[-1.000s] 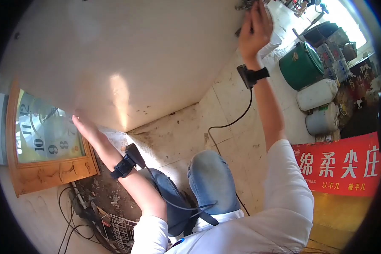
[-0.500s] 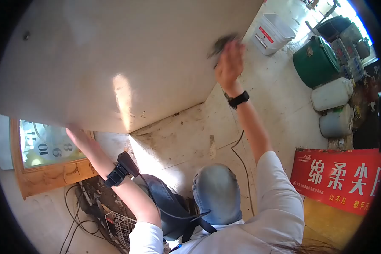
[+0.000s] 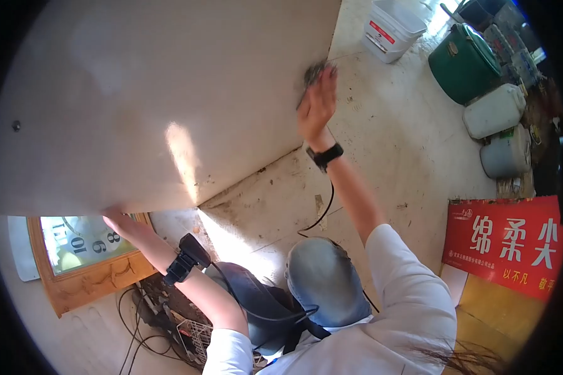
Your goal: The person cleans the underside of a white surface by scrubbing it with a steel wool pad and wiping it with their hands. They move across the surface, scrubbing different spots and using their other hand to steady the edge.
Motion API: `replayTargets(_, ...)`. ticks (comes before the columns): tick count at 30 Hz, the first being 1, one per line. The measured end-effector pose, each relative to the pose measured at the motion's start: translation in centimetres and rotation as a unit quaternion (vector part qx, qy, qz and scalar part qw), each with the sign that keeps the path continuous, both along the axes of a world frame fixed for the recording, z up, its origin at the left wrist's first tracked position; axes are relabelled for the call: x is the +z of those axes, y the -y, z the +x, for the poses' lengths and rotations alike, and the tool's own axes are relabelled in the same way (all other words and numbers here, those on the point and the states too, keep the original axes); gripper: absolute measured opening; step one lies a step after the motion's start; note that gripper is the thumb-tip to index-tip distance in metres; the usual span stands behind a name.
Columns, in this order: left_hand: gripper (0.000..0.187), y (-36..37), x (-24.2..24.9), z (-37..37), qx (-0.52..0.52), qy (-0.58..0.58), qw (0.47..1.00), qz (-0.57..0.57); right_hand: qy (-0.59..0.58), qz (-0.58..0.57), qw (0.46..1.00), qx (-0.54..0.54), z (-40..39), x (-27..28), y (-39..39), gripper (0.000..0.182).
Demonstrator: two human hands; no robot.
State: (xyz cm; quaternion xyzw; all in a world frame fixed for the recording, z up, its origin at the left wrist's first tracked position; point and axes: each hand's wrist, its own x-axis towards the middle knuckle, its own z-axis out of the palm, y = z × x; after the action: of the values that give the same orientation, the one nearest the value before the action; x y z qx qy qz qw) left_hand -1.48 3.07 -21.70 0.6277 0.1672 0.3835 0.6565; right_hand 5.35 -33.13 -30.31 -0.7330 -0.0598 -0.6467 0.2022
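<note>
My right hand [image 3: 319, 103] is closed on a dark, blurred pad [image 3: 314, 75], pressed against the right edge of a large pale panel [image 3: 231, 87]. The pad's exact kind cannot be made out. At the panel's lower left edge is my left hand [image 3: 114, 217]; its fingers are hidden behind the panel. A wooden-framed clock [image 3: 100, 278] lies just below and left of that hand. Both wrists wear black bands, the left one with a small black box [image 3: 195, 250] and a cable.
Along the right are a white bucket [image 3: 394, 31], a green bin [image 3: 460, 65], a white jug [image 3: 494, 112], a grey container [image 3: 507, 153] and a red banner [image 3: 507, 240]. Black cables [image 3: 128, 312] and a wire basket [image 3: 197, 337] are at lower left.
The view has shifted. My right hand with the dark pad has moved down and left in view, still at the panel's right edge. My left hand remains at the lower edge.
</note>
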Motion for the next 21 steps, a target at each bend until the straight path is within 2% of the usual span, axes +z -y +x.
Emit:
replayTargets(3,0.057,-0.4,-0.4,0.2,-0.017,0.02,1.0,0.004,-0.065,0.038,0.997,0.024,-1.3,-2.4,0.0,0.023)
replayTargets(4,0.057,-0.5,-0.4,-0.1,-0.025,0.013,1.0,0.009,-0.046,0.06,0.997,0.024,-0.9,-2.5,0.3,0.021)
replayTargets(6,0.06,-0.5,-0.6,-0.2,-0.026,-0.003,1.0,0.013,-0.01,0.103,0.994,0.028,-0.5,3.1,0.0,0.018)
replayTargets(9,0.062,0.0,-0.2,-0.4,-0.004,-0.017,1.0,0.012,0.037,0.055,0.998,0.009,0.2,4.7,0.2,0.025)
replayTargets(11,0.058,0.6,0.4,-0.4,0.004,-0.017,1.0,0.005,0.01,0.024,1.0,0.012,-0.1,0.3,0.6,0.017)
replayTargets(13,0.058,0.2,0.0,-0.3,-0.002,-0.008,1.0,0.001,-0.006,0.007,1.0,0.023,-0.4,-0.7,0.9,0.014)
replayTargets(18,0.056,-0.2,-0.5,-0.3,-0.026,0.013,0.999,0.014,0.029,0.002,0.999,0.016,-0.2,6.7,0.8,0.014)
replayTargets(21,0.055,-0.7,-0.8,0.2,-0.03,0.019,0.999,0.006,-0.019,-0.001,1.0,0.018,-0.3,0.7,1.1,0.015)
